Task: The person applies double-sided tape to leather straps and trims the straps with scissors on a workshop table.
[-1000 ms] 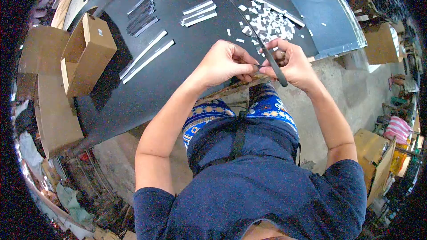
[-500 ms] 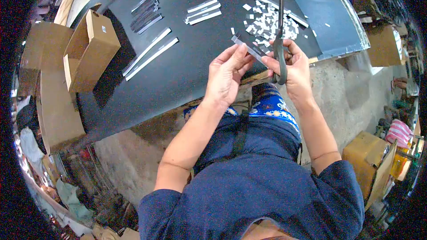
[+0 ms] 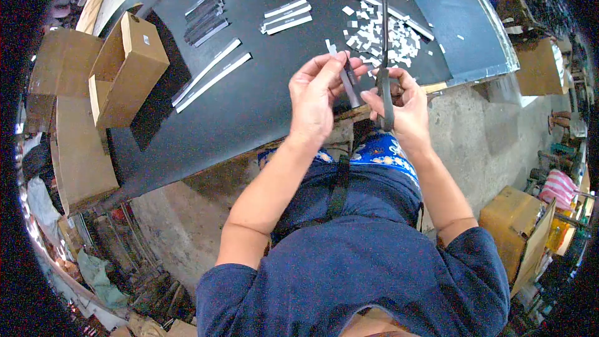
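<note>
My left hand (image 3: 317, 90) pinches a short grey-and-black label strip (image 3: 349, 81) between thumb and fingers, near the table's front edge. The strip slants down towards my right hand (image 3: 401, 103). That hand is wrapped round the handles of a pair of dark scissors (image 3: 385, 43), whose blades point away from me over the table. Whether the blades are parted is hard to make out. Just beyond both hands lies a loose heap of small white cut pieces (image 3: 396, 40), with a longer white-edged strip (image 3: 405, 17) behind it.
On the dark table (image 3: 231, 125) lie two long white strips (image 3: 212, 81), a bundle of black strips (image 3: 206, 19) and other stacked strips (image 3: 287, 15). An open cardboard box (image 3: 134, 62) stands at the left. A carton (image 3: 511, 221) sits on the floor at the right.
The strip has swung from pointing at my right hand to hanging more steeply. My right hand has shifted slightly left and down with the scissors, its fingers no longer at the strip's end.
</note>
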Demonstrator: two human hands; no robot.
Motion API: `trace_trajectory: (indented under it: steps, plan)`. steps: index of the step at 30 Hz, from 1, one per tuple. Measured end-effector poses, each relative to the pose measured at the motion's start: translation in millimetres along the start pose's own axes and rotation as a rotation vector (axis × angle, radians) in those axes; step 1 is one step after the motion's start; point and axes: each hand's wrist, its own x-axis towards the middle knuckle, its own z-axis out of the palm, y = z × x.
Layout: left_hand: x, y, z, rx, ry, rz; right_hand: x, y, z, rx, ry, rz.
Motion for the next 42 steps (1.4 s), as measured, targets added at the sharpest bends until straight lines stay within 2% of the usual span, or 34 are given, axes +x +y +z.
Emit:
trace_trajectory:
  steps: [4, 6, 8, 10, 11, 14, 20, 42]
  plan:
    - [13, 33, -12, 0.345, -0.155, -0.202, -4, -18, -23, -0.117, -0.158, 0.104]
    - [19, 42, -19, 0.454, -0.243, -0.212, -5, -23, -35, -0.321, -0.295, 0.175]
    - [24, 51, -20, 0.474, -0.299, -0.267, -4, -24, -43, -0.373, -0.343, 0.209]
    - [26, 58, -17, 0.539, -0.334, -0.409, -2, -22, -48, -0.507, -0.463, 0.244]
    - [29, 57, -19, 0.56, -0.336, -0.425, -4, -27, -46, -0.438, -0.48, 0.303]
    - [34, 59, -21, 0.568, -0.418, -0.49, -4, -33, -42, -0.393, -0.494, 0.38]
    - [39, 59, -21, 0.57, -0.529, -0.533, -3, -38, -36, -0.384, -0.486, 0.344]
    - [42, 56, -17, 0.534, -0.553, -0.561, 0, -34, -35, -0.392, -0.463, 0.338]
